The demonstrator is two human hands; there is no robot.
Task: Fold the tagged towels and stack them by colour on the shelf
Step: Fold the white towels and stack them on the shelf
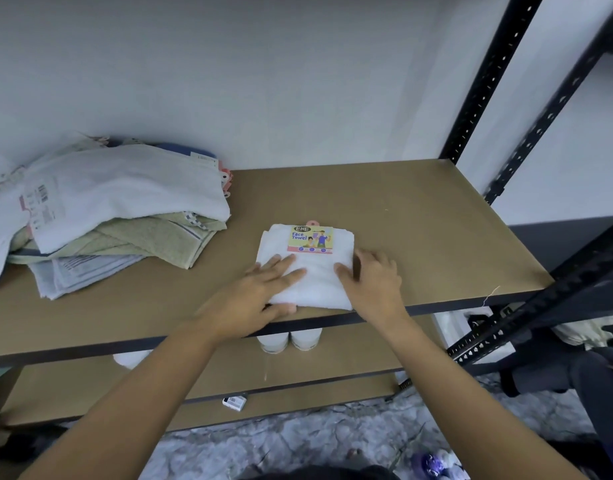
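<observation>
The left hand [263, 289] lies flat on the near left part of a folded white towel [319, 282]. Its fingers [284, 265] are straight and slightly spread on the cloth, and its thumb is at the towel's near edge. The right hand [372, 278] rests on the towel's right side, thumb on top of the cloth and fingers fairly straight along the right edge. Whether those fingers hook under the edge cannot be told. Neither hand lifts anything.

The towel sits at the near edge of the brown shelf [419, 216], about the middle of it. A card label [310, 239] on its far end reads "ENE Face Towel", with a cartoon picture and a pink strip below. A pink hanging tab [312, 223] sticks out beyond it.

To the far left, well apart, is a loose pile of towels [132, 216], with a white one on top, a green one under it and a pale striped one at the bottom. A white tag [42, 202] on the pile shows a barcode, but its print is too small to read. A black slotted post [488, 77] stands at the right.
</observation>
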